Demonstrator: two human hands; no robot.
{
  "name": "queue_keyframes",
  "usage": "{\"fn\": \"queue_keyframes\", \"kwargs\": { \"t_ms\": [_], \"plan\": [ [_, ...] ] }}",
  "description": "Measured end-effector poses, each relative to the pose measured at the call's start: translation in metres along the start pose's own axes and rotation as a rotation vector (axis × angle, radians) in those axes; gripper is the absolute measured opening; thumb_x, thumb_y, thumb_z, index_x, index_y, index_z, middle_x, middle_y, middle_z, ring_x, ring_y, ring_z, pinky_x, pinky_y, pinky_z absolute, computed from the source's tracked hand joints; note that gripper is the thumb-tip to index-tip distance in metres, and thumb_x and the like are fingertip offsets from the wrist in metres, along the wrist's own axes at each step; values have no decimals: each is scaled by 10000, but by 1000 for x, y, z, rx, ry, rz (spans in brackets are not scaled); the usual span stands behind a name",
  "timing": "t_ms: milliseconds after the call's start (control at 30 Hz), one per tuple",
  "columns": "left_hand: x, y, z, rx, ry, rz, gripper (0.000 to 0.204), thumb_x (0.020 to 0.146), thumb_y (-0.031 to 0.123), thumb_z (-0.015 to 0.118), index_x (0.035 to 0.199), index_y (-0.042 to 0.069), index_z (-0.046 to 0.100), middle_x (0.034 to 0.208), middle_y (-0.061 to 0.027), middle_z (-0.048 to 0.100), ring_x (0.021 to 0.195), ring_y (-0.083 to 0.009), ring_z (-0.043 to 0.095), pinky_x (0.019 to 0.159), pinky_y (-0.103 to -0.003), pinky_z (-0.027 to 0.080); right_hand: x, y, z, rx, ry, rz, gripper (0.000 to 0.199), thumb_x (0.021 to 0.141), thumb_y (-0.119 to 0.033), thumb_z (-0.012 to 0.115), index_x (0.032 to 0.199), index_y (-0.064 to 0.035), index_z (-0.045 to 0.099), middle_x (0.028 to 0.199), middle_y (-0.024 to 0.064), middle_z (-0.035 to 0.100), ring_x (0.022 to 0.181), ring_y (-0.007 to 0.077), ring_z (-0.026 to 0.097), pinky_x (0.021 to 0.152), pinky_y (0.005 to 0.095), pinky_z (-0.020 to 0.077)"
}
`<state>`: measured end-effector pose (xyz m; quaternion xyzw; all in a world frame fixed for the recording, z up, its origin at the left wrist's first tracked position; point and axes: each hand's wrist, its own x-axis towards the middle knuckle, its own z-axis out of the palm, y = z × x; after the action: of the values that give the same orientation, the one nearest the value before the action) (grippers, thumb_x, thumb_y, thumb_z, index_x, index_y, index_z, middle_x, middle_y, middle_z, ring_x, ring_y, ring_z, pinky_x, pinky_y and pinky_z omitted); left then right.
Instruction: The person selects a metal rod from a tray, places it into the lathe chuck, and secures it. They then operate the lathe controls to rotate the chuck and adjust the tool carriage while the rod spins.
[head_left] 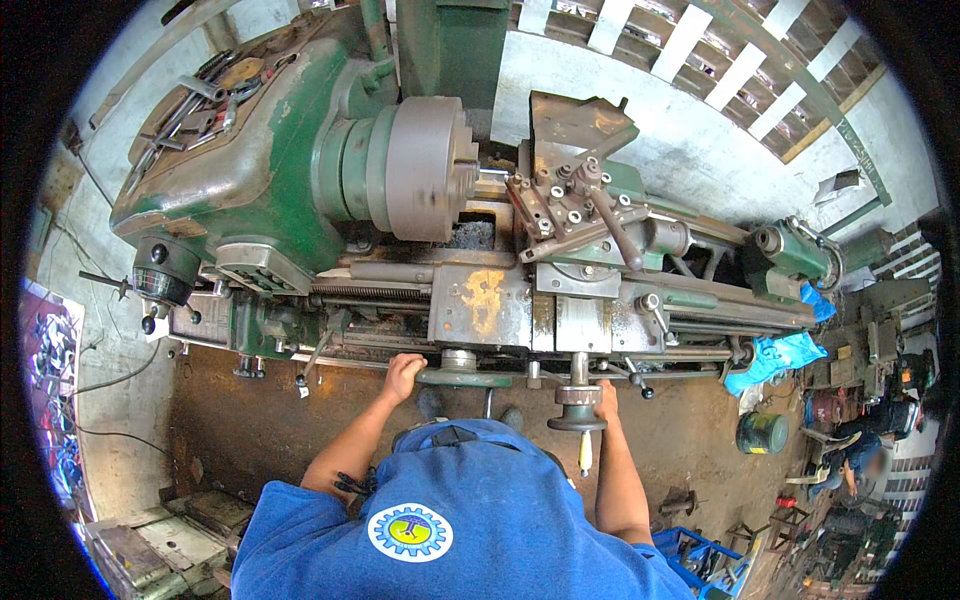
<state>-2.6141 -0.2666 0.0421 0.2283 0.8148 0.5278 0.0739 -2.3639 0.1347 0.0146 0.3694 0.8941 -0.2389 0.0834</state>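
Note:
A green metal-turning lathe stretches across the view. My left hand (405, 376) is closed round the rim of the green carriage handwheel (465, 379), at its left end. My right hand (606, 400) is at the right side of the smaller cross-slide handwheel (577, 411), which has a pale handle (585, 452); its fingers curl at the wheel and are partly hidden by it. Behind the wheels stands the tool post (575, 205) with its bolts and long lever. Left of it, the big grey chuck (425, 168) has a thin bright rod (492, 175) at its centre, beside the tool.
The headstock (250, 170) at left carries loose spanners and tools (200, 110) on top. The tailstock (795, 255) stands at the right end, with blue plastic (775, 362) below it. A green bucket (762, 433) and blue crate (700, 560) are on the floor. Another person (850, 462) sits far right.

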Motion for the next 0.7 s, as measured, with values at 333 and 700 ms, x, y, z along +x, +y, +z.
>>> {"fn": "queue_keyframes", "kwargs": {
  "t_ms": [333, 700],
  "plan": [
    [15, 61, -17, 237, -312, -233, 551, 902, 416, 543, 650, -72, 592, 532, -225, 504, 506, -360, 532, 536, -426, 391, 19, 8, 8, -22, -80, 9, 461, 502, -4, 780, 916, -14, 577, 1004, 224, 612, 987, 407, 595, 854, 464, 510],
    [10, 44, -10, 113, -182, -105, 534, 891, 367, 551, 630, -90, 465, 582, -268, 370, 525, -424, 412, 546, -467, 312, 12, -11, -5, 82, -64, 112, 350, 604, -1, 709, 945, 5, 633, 1001, 254, 633, 974, 412, 613, 852, 480, 502]
  ]
}}
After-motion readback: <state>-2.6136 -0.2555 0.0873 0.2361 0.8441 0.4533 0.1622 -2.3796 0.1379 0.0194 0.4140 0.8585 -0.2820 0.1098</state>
